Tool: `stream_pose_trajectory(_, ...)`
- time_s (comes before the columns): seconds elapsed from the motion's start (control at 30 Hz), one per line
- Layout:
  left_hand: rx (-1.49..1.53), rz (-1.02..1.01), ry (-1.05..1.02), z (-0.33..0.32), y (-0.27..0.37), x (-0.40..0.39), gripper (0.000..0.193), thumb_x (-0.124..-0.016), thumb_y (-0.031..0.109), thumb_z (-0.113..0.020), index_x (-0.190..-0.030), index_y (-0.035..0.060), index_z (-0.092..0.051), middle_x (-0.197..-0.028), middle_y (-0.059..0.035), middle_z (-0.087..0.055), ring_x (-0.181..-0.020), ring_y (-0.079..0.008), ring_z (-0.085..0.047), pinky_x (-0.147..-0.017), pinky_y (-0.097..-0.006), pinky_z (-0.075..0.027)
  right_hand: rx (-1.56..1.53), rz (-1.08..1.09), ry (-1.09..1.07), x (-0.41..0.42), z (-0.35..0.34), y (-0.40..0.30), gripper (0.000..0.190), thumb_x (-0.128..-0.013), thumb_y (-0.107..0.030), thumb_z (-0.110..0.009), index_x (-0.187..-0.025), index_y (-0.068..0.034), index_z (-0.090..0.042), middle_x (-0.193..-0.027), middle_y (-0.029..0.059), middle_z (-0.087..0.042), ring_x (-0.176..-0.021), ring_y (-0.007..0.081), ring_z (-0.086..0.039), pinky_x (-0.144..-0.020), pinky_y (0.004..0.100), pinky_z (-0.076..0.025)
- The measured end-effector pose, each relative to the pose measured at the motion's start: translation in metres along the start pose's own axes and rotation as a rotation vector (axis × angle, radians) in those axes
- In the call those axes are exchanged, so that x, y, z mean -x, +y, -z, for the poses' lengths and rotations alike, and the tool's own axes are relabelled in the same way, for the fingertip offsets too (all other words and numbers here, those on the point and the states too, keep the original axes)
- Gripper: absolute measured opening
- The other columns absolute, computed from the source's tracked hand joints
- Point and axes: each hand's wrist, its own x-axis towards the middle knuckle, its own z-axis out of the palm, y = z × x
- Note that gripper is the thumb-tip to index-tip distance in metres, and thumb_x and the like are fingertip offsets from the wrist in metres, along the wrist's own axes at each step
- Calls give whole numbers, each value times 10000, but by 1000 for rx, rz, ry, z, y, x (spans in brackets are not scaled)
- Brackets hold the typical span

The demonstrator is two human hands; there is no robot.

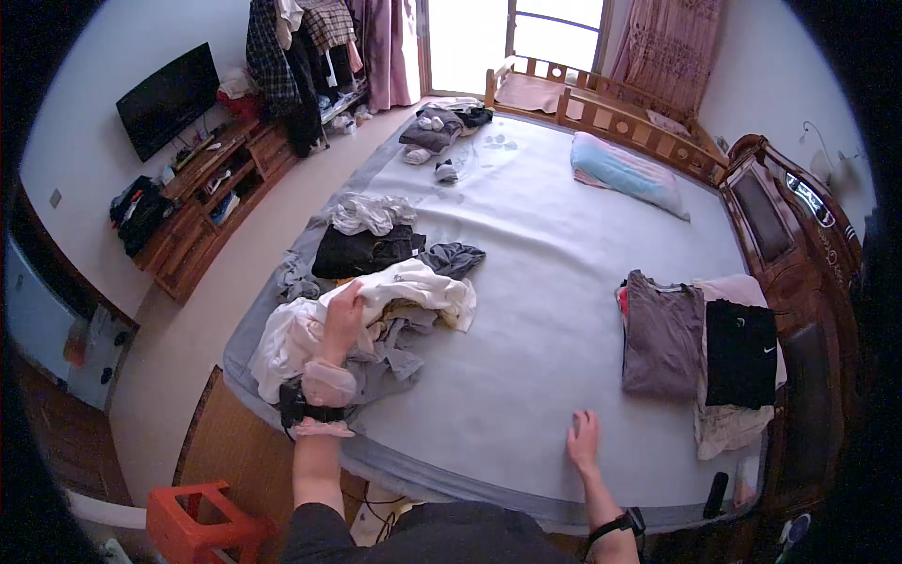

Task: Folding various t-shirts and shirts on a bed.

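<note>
My left hand (344, 321) grips a white garment (423, 282) at the pile of loose laundry on the left side of the bed. Under and beside it lie grey clothes (394, 349) and more pale cloth (282, 345). Folded black trousers (363, 250), a crumpled white cloth (373, 213) and a dark grey garment (453, 259) lie just beyond. My right hand (583, 438) rests low over the bed sheet (521, 395), fingers slightly spread, holding nothing. Right of it sit folded clothes: a grey-brown shirt (662, 338) and a black garment (741, 352) stacked on lighter pieces.
A pillow (627, 173) and another clothes pile (437, 130) lie farther up the bed. The carved wooden headboard (796, 282) borders the right. At lower left stands a red plastic stool (204, 522). A wooden TV cabinet (211, 204) lines the left wall.
</note>
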Motion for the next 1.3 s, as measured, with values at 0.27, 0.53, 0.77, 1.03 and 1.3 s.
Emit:
stream_pose_trajectory(0.27,160,-157,-319,-90,132,65,280,-940,251,-544,-1072,9,-593,-949,-122,-605,-817,-246,-578,-688,-383,-464,-1138,-49,-509,-24,63,-160,292,-949,-286,-583,-1108,-54,-659,-1063,92,-676,-1097,216,-591,-935,341,-478)
stream_pose_trajectory(0.53,1002,-29,-1026,-130,233,186,348,-945,238,-579,-1226,35,-554,-1013,-115,-639,-968,-188,-594,-856,-326,-470,-1531,-441,-534,-6,77,-121,366,-897,-170,-639,-1204,14,-563,-1079,95,-646,-950,187,-640,-839,334,-535)
stream_pose_trajectory(0.77,890,-141,-715,-101,234,89,231,-943,117,-564,-1159,43,-599,-1010,-85,-669,-923,-185,-632,-855,-330,-490,-1401,-339,-596,22,144,-104,462,-809,-128,-743,-1219,-8,-567,-1098,46,-641,-960,138,-614,-869,296,-494)
stream_pose_trajectory(1.03,867,-170,-1670,-139,294,139,392,-931,317,-577,-1155,-2,-623,-1147,-132,-641,-1049,-187,-551,-916,-336,-425,-1228,-146,-855,52,215,-25,691,-641,-185,-868,-1239,-22,-563,-1137,42,-622,-1057,159,-569,-934,315,-453)
stream_pose_trajectory(1.3,917,101,-1058,-135,209,116,354,-872,335,-701,-1065,45,-634,-930,0,-619,-877,-94,-530,-761,-284,-462,-1184,-96,-586,68,255,-32,728,-646,-88,-817,-1299,-11,-504,-1128,76,-630,-1024,169,-588,-900,309,-467)
